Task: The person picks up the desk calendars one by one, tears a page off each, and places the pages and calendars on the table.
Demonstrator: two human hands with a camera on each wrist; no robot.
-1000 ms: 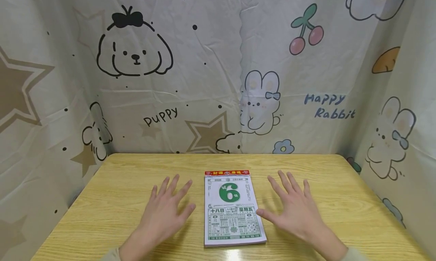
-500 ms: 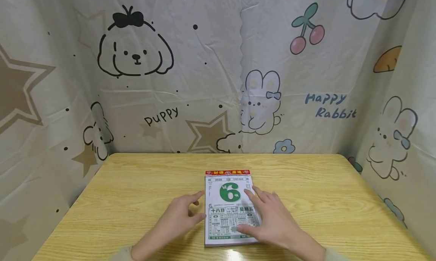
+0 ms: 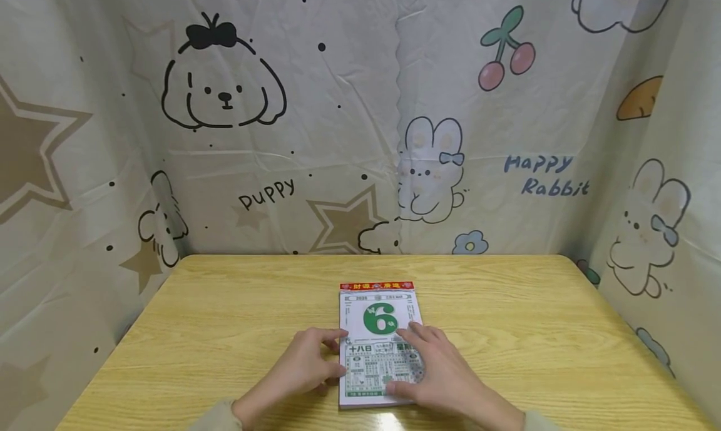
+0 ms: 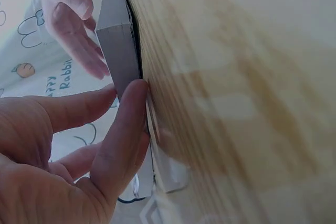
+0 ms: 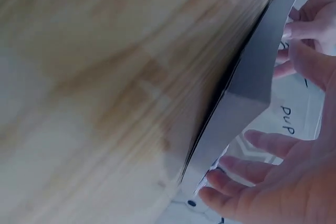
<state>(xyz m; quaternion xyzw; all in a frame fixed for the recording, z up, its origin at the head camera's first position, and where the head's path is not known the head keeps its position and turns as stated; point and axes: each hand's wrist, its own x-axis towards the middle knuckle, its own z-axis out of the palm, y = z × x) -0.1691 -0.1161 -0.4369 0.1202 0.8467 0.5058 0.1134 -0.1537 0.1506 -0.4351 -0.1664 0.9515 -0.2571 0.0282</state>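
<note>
One left hand, one right hand, one calendar between.

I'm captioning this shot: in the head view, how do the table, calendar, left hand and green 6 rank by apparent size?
1. Table
2. Calendar
3. Left hand
4. Green 6
</note>
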